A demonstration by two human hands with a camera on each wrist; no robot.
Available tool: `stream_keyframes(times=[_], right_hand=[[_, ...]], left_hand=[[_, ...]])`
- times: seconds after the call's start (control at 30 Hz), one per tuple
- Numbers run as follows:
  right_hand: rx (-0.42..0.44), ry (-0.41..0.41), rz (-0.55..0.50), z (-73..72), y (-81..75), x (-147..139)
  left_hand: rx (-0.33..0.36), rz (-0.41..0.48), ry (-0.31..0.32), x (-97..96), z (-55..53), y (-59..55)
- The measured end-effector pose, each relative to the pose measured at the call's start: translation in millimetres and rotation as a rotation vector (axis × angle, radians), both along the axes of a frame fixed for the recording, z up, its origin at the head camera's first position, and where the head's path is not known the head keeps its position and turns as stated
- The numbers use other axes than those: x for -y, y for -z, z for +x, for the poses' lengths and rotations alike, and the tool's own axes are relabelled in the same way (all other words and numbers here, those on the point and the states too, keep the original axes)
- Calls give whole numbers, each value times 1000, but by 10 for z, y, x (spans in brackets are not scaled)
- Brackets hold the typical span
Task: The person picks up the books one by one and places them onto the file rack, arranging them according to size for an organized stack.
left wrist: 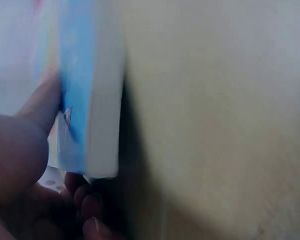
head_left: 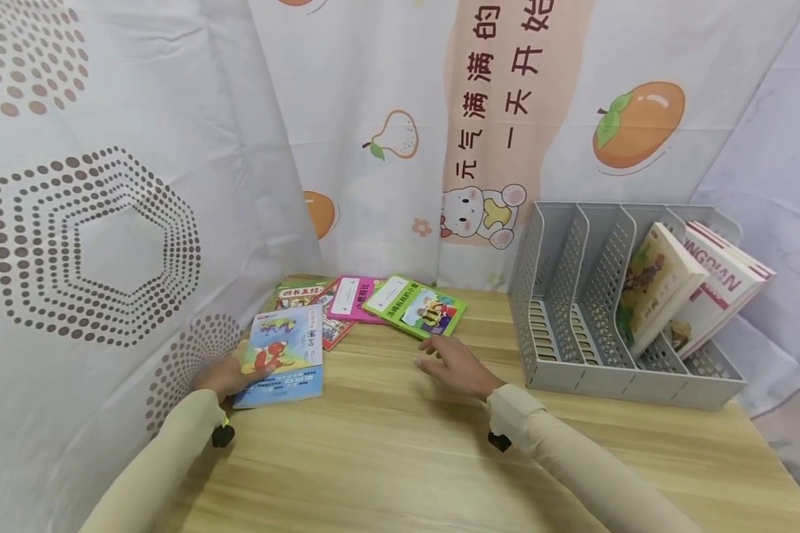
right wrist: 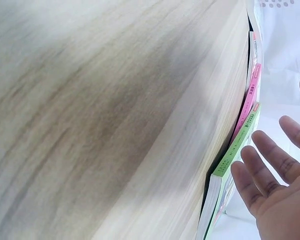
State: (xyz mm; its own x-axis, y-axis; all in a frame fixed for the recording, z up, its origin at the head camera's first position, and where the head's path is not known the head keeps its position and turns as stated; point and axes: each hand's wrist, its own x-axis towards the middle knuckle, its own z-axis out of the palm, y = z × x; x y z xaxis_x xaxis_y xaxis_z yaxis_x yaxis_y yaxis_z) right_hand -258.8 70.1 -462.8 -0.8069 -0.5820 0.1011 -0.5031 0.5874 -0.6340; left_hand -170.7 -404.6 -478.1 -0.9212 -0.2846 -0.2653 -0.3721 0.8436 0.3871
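Observation:
At the left of the table, my left hand point(head_left: 225, 377) grips the near left edge of a blue paperback book point(head_left: 283, 355) with a red fox on its cover. In the left wrist view, the thumb lies on the cover of the blue book point(left wrist: 77, 75) and curled fingers show under its edge. My right hand point(head_left: 463, 368) hovers over the table with loosely bent fingers, holding nothing. Just beyond it lies a green book point(head_left: 416, 305). In the right wrist view, the fingers of the right hand point(right wrist: 282, 185) are spread beside the green book's spine point(right wrist: 235, 145).
A pink book point(head_left: 353, 296) lies partly under the green one, beside a red-covered book point(head_left: 336, 329) and another illustrated book point(head_left: 300, 294). On the right stands a grey slotted file rack point(head_left: 630, 381) with a beige book point(head_left: 660, 289) and thick white books point(head_left: 723, 296) leaning inside. Printed curtains surround the table.

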Motion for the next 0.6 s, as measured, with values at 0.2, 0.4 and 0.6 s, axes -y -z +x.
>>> stream_keyframes(times=[0.2, 0.4, 0.6], right_hand=[[6, 10, 24, 10, 0, -51], [-1, -1, 53, 1, 28, -72], [-2, 17, 60, 15, 1, -111]], left_hand=[[-52, 397, 2, -18, -67, 50], [-104, 582, 80, -7, 5, 140], [-233, 740, 162, -98, 38, 84]])
